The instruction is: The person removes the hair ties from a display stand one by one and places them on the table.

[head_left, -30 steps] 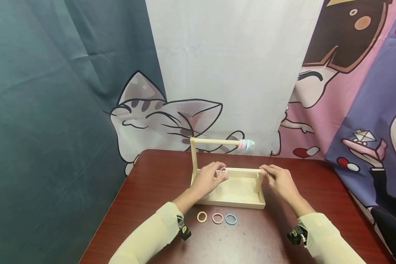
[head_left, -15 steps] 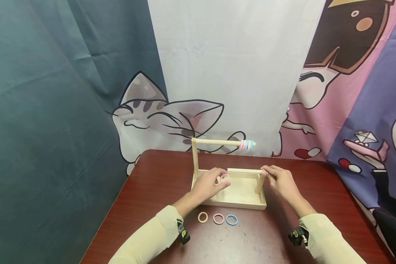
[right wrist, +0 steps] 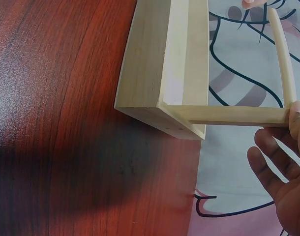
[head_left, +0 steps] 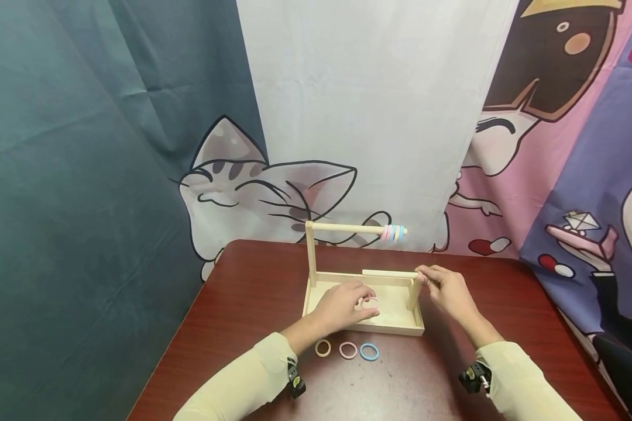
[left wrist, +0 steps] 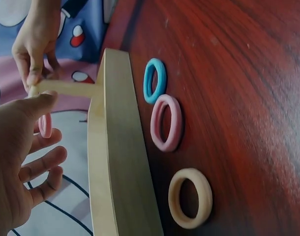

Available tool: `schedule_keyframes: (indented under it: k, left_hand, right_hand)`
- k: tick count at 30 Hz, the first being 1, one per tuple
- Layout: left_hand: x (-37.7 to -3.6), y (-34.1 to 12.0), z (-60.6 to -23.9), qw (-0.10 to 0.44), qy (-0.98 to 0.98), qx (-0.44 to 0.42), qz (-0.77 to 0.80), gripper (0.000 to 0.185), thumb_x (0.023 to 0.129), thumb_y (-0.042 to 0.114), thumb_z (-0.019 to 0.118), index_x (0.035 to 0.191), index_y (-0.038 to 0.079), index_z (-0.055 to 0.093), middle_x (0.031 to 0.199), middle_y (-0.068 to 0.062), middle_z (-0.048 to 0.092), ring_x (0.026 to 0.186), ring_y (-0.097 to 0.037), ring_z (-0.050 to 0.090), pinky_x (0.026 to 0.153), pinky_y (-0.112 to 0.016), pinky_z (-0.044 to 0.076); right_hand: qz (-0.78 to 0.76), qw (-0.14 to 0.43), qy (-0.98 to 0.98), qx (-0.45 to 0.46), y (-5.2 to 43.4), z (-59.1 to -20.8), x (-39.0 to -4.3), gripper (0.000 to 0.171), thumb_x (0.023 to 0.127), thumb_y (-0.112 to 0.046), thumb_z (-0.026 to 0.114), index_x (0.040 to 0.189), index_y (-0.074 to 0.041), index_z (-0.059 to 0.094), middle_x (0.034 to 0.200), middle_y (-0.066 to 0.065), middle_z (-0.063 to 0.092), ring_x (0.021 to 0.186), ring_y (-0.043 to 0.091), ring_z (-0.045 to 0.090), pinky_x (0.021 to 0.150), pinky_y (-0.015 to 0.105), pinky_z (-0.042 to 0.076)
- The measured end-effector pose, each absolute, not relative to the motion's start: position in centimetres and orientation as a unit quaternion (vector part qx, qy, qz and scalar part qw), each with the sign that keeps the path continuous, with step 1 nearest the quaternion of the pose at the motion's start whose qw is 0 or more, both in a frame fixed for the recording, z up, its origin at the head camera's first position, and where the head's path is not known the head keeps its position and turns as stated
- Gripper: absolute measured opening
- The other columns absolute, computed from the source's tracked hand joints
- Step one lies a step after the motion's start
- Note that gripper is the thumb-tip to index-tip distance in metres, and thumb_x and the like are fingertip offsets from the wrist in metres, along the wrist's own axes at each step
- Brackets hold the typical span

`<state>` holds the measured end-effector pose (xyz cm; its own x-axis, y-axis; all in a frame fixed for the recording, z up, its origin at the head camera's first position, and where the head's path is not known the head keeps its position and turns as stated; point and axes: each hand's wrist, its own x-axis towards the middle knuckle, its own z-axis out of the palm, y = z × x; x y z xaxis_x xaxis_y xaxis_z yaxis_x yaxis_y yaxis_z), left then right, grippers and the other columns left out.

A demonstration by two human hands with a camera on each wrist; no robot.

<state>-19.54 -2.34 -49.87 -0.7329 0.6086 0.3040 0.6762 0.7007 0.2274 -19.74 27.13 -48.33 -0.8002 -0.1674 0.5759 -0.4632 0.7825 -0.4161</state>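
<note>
My left hand (head_left: 342, 307) pinches a pink ring (left wrist: 45, 127) between thumb and forefinger, low over the wooden tray (head_left: 371, 329) and in front of the lower rod. In the left wrist view its other fingers are spread and loosely bent. My right hand (head_left: 445, 286) grips the top of the short post (right wrist: 238, 115), where the lower rod (head_left: 390, 273) joins it; this rod carries no rings and its free end points left. On the upper rod (head_left: 344, 227), several pink, blue and yellow rings (head_left: 392, 233) sit near the right end.
In front of the tray, a beige ring (left wrist: 190, 198), a pink ring (left wrist: 166, 123) and a blue ring (left wrist: 155, 80) lie flat on the dark red table (head_left: 232, 327). A tall post (head_left: 311, 254) bears the upper rod. Printed cloth (head_left: 390, 117) hangs behind.
My left hand has moved the pink ring down and to the right, from the lower rod's free end to in front of the rod. My right hand has stayed on the short post.
</note>
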Motion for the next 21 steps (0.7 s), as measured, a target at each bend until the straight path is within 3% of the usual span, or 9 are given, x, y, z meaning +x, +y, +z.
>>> schedule_keyframes:
  k: [12, 21]
  left_hand:
    - [-18.1, -0.7, -49.9, 0.108, -0.902, -0.404, -0.110, 0.037, 0.099, 0.050, 0.082, 0.132, 0.034, 0.079, 0.122, 0.014, 0.072, 0.112, -0.006, 0.068, 0.085, -0.021, 0.057]
    - [-17.5, 0.2, -50.4, 0.098, -0.885, -0.446, -0.096, 0.041, 0.098, 0.047, 0.083, 0.137, 0.034, 0.076, 0.126, 0.019, 0.078, 0.098, -0.005, 0.062, 0.078, -0.014, 0.049]
  right_hand:
    - [0.281, 0.262, -0.907, 0.175, 27.2, -48.4, -19.8, 0.019, 0.094, 0.004, 0.083, 0.112, 0.000, 0.084, 0.088, 0.007, 0.078, 0.069, 0.009, 0.056, 0.061, 0.028, 0.047]
    - [0.286, 0.263, -0.904, 0.179, 27.4, -48.6, -19.7, 0.017, 0.096, 0.004, 0.081, 0.113, 0.001, 0.084, 0.095, 0.013, 0.081, 0.070, 0.008, 0.056, 0.062, 0.023, 0.045]
